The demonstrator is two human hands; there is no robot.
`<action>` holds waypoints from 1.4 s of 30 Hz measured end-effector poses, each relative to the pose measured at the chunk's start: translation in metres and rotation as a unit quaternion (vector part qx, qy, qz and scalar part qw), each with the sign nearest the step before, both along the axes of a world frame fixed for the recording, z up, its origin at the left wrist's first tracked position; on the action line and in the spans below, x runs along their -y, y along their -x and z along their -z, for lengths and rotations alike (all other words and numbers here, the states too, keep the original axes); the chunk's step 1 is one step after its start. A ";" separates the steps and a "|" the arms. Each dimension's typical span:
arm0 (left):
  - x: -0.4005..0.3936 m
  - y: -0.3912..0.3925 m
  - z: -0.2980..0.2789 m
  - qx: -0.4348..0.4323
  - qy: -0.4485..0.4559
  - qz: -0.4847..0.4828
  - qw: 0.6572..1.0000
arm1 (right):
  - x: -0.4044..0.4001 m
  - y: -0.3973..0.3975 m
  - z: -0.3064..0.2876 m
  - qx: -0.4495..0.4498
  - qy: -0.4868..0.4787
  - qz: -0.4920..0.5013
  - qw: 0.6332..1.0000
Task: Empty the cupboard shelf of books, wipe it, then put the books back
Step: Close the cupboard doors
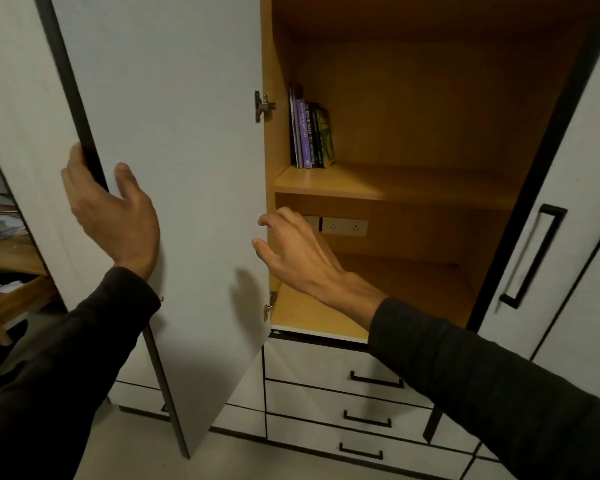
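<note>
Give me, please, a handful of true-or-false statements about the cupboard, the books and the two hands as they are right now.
1. The cupboard door stands open. True.
2. The books lie flat in a pile on the shelf. False: they stand upright at the shelf's left end.
3. The left hand holds the door's dark outer edge. True.
4. The right hand has a grip on a book. False: it is empty, fingers spread, below the shelf.
5. A socket panel sits on the back wall under the shelf. True.
6. The drawers below are pulled out. False: they are closed.
</note>
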State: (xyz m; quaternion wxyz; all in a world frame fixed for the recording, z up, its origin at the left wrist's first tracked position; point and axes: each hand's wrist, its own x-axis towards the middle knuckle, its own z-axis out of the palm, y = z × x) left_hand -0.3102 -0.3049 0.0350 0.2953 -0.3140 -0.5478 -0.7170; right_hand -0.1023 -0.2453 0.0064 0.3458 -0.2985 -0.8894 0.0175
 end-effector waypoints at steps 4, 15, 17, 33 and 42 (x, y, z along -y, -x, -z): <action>-0.005 -0.008 0.002 -0.006 -0.009 0.002 1.000 | -0.005 -0.016 0.004 0.009 0.009 0.027 1.000; -0.023 -0.009 0.015 0.023 -0.014 0.040 0.999 | -0.015 -0.047 0.006 0.012 0.018 0.067 0.998; -0.022 -0.014 0.017 0.001 -0.006 0.052 0.999 | -0.016 -0.050 0.004 0.010 0.015 0.069 0.997; -0.033 -0.114 0.014 -0.148 -0.003 0.135 0.980 | 0.001 -0.055 0.005 -0.017 0.041 -0.014 0.999; -0.060 -0.158 0.014 -0.137 0.005 0.205 0.969 | -0.012 -0.105 0.005 -0.010 0.040 0.037 0.998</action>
